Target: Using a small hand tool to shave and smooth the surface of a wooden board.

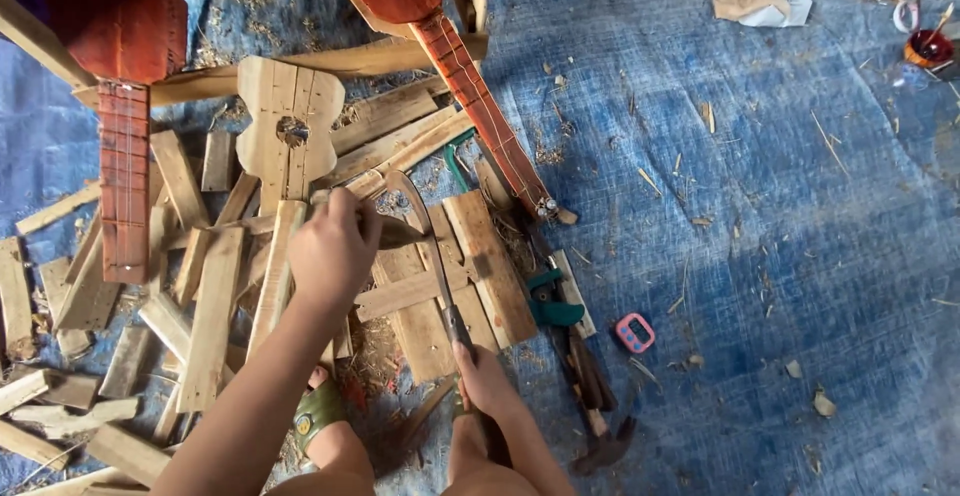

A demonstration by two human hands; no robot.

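My left hand (333, 246) grips the neck of an unpainted wooden guitar-shaped body (287, 124) that lies over a heap of wood offcuts. My right hand (484, 381) holds the handle of a long curved blade (425, 241), whose tip reaches up beside the left hand. The blade lies across a small board of joined planks (490, 276) on the blue tarp.
Two red-painted small guitars (122, 106) (470, 76) lie at the top. Wood scraps (190, 326) cover the left side. A green-handled tool (552, 306), a hammer (600, 436), a pink tape holder (634, 333) and wood chips lie on the blue tarp (780, 256). My sandalled foot (320, 411) is below.
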